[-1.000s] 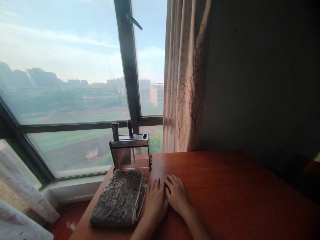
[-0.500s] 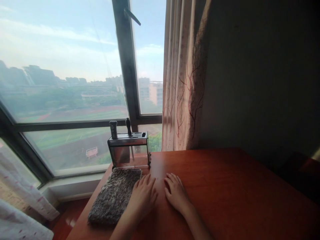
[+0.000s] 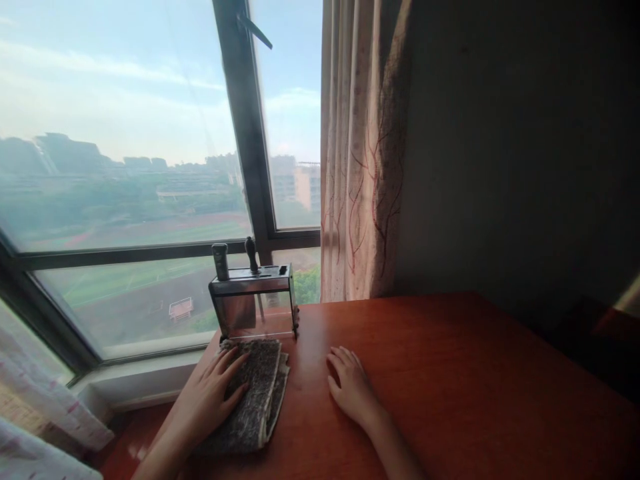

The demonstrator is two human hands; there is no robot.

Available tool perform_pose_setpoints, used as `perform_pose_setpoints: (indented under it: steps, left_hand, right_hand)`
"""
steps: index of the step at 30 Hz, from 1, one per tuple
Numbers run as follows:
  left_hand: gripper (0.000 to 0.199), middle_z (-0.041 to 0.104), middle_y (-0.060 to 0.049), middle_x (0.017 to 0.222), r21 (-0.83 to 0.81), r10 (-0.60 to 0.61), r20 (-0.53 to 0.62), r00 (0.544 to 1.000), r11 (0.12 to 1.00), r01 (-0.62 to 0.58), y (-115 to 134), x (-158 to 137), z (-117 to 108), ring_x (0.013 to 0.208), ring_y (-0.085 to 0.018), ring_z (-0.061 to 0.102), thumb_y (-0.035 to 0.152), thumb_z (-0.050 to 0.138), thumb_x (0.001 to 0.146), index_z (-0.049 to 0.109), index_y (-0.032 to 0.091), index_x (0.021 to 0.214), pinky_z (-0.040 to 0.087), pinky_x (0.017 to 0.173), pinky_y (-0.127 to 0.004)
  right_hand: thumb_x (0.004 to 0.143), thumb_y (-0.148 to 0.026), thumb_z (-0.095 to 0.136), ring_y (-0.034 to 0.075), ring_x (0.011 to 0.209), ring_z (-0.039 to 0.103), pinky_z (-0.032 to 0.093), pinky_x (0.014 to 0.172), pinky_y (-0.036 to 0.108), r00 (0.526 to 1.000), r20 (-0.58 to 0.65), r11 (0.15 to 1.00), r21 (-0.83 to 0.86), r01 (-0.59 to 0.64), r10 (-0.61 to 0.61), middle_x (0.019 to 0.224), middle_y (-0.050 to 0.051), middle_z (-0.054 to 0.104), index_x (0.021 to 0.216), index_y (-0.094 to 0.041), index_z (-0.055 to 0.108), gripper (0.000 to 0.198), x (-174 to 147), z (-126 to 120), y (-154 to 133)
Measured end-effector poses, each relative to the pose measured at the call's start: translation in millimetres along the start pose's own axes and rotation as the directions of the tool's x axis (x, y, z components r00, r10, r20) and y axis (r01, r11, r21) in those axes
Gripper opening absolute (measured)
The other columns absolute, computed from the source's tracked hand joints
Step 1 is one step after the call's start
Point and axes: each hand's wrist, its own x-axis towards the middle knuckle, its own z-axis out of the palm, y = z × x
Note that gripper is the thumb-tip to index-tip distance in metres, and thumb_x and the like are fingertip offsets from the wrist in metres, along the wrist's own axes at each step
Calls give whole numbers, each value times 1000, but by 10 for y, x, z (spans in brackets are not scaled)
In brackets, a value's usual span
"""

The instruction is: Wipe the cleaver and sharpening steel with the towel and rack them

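While palm-down, left hand (image 3: 213,392) over cloth (image 3: 261,390)

We see our left hand (image 3: 213,392) and right hand (image 3: 352,390) bare — slender, tapering fingers (image 3: 235,365) — and our forearms (image 3: 390,443) uncovered down to the lower edge of view, smooth and narrowing toward the wrists (image 3: 369,415).

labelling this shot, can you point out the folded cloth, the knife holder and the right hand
Folded cloth (image 3: 255,400): head view, on its top face
Knife holder (image 3: 254,287): head view, on its upper metal band
Right hand (image 3: 351,388): head view, on its back
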Motion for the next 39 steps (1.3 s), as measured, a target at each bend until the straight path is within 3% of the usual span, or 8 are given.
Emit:
perform_pose_setpoints:
  steps: [5,9,17,22,28,33,37,39]
  left_hand:
    - [51,46,-9,147,-32,-58,48,997,998,60,360,-41,7,138,-33,35,41,48,87,53,27,135,31,110,-54]
    - [52,43,-11,149,-27,-50,115,992,998,54,800,-8,-16,140,-33,30,38,45,88,51,25,138,27,111,-54]
    - [54,42,-12,150,-44,-6,97,995,999,11,1731,140,97,140,-32,29,33,46,86,49,25,139,20,112,-54]
    - [52,43,-16,148,-37,-88,65,994,995,90,1979,183,128,139,-35,32,32,43,86,52,21,136,21,110,-56]
    - [52,44,-15,147,-161,-100,47,994,981,106,1894,159,182,138,-34,33,33,49,84,54,21,134,24,110,-56]
    - [48,50,-17,141,-500,-141,-94,986,863,76,1508,274,209,130,-29,46,32,48,84,54,15,129,37,107,-46]
    - [53,59,-17,126,-679,-376,-221,900,721,134,844,486,-36,120,-33,53,42,55,78,55,15,123,42,101,-50]
    - [60,60,-17,120,-752,-553,-245,796,627,204,496,603,-259,112,-34,58,46,58,74,53,13,124,48,95,-50]
  right_hand:
    - [81,-18,49,29,132,42,25,115,46,1000,-1,1000,6,-6,6,139,10,53,133,-14,53,53,-6,-7,-17]
    - [85,-20,45,28,130,44,30,113,44,999,-54,999,36,0,2,137,11,56,131,-13,56,48,22,-5,-14]
    - [86,-23,46,26,127,48,35,111,41,985,-173,988,145,43,-18,134,14,56,129,-9,56,47,60,31,47]
    - [81,-18,47,26,124,50,37,110,42,985,-174,989,143,38,-13,131,14,58,123,-10,61,45,61,70,103]
    - [81,-17,48,27,122,52,39,108,43,984,-175,986,159,44,-16,130,15,59,123,-10,62,44,58,68,116]
    - [80,-18,52,29,122,52,38,108,45,968,-247,965,260,28,38,128,16,60,122,-11,63,44,55,22,84]
    - [81,-20,51,31,124,50,36,108,49,952,-297,945,326,29,73,130,20,58,126,-7,58,48,209,-79,-46]
    - [80,-21,53,29,122,53,39,107,45,956,-289,932,357,62,46,130,17,59,128,-10,57,49,370,-147,-166]
